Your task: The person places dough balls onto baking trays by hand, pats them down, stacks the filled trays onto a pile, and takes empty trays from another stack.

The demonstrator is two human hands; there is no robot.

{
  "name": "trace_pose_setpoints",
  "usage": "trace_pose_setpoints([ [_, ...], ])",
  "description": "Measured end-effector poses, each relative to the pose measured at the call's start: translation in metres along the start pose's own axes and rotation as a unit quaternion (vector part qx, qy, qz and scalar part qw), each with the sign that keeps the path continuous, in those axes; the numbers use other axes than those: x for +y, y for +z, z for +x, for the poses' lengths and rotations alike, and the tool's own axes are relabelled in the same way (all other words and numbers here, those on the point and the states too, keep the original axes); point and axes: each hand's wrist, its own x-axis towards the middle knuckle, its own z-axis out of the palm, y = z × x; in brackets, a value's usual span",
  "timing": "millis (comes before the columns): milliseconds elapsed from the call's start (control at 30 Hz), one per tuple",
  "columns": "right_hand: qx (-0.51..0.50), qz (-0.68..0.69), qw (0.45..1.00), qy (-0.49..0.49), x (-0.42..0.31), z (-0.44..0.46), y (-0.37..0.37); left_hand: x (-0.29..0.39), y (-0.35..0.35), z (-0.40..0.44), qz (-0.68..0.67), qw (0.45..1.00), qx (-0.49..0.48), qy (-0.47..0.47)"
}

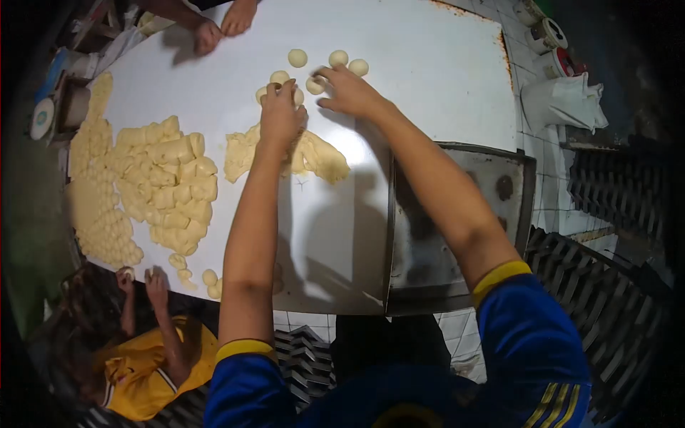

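Both of my arms reach across the white table to a group of round dough balls. My left hand (282, 114) is curled over dough balls, its fingers bent around one (298, 96). My right hand (347, 89) has its fingers spread, with the fingertips at another dough ball (315, 85). More balls lie just beyond, one of them apart at the top (297, 58) and two near my right knuckles (358, 68). A flattened, uneven sheet of dough (321, 158) lies under my left wrist.
A large pile of cut dough pieces (168, 182) and many small balls (107, 228) cover the table's left side. A dark-edged metal tray (457, 214) sits at right. Two other people's hands are at the far edge and lower left.
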Motion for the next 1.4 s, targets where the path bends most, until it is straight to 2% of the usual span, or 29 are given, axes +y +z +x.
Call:
trace_pose_setpoints([
  [67,-0.043,-0.088,0.995,0.017,0.010,0.036,0.026,-0.018,0.014,0.016,0.058,0.997,-0.051,0.015],
  [133,-0.017,-0.152,0.987,0.038,0.011,0.047,0.046,-0.044,0.031,0.027,0.045,0.993,-0.031,0.106],
  [200,-0.003,-0.129,0.990,0.059,0.012,0.051,0.051,-0.054,0.036,0.035,0.004,0.994,-0.041,0.100],
  [267,0.056,-0.031,0.996,0.056,0.017,0.034,0.047,-0.040,0.023,0.030,-0.047,0.993,-0.063,0.085],
  [300,0.078,0.039,0.994,0.071,0.013,0.014,0.028,-0.022,0.015,0.021,-0.021,0.996,-0.057,0.071],
  [367,0.138,0.175,0.971,0.083,-0.001,-0.032,-0.010,0.029,-0.004,-0.011,-0.074,0.996,-0.011,0.045],
  [433,0.215,0.188,0.956,0.063,-0.008,-0.109,-0.048,0.076,-0.014,-0.059,-0.129,0.991,-0.018,0.044],
  [500,0.232,0.307,0.919,0.082,-0.005,-0.213,-0.091,0.130,-0.005,-0.110,-0.185,0.978,-0.056,0.074],
  [533,0.267,0.129,0.953,0.064,0.019,-0.257,-0.097,0.157,0.001,-0.133,-0.203,0.971,-0.093,0.086],
  [600,0.213,0.098,0.939,0.251,0.034,-0.329,-0.120,0.200,0.029,-0.168,-0.237,0.957,-0.133,0.101],
  [667,0.176,0.085,0.941,0.276,0.066,-0.370,-0.126,0.226,0.054,-0.187,-0.251,0.951,-0.166,0.076],
  [733,0.161,0.082,0.946,0.270,0.082,-0.384,-0.128,0.239,0.091,-0.194,-0.243,0.956,-0.146,0.075],
  [800,0.143,0.015,0.962,0.234,0.094,-0.387,-0.123,0.242,0.118,-0.193,-0.185,0.971,-0.118,0.089],
  [900,0.126,-0.023,0.971,0.200,0.121,-0.386,-0.108,0.242,0.146,-0.189,-0.130,0.983,-0.118,0.061],
  [967,0.115,-0.053,0.974,0.190,0.127,-0.390,-0.101,0.242,0.155,-0.189,-0.053,0.986,-0.149,0.055],
  [1067,0.101,-0.114,0.973,0.174,0.121,-0.388,-0.108,0.246,0.147,-0.191,-0.067,0.983,-0.158,0.063],
  [1133,0.122,-0.150,0.976,0.102,0.120,-0.384,-0.111,0.254,0.148,-0.194,-0.029,0.987,-0.143,0.067],
  [1200,0.098,-0.181,0.976,0.066,0.133,-0.377,-0.097,0.249,0.166,-0.194,-0.040,0.985,-0.082,0.146],
  [1333,0.064,-0.220,0.973,0.006,0.159,-0.380,-0.073,0.236,0.192,-0.205,0.060,0.977,-0.109,0.172],
  [1400,0.064,-0.188,0.980,0.009,0.166,-0.379,-0.076,0.234,0.189,-0.205,0.051,0.978,-0.122,0.164],
])
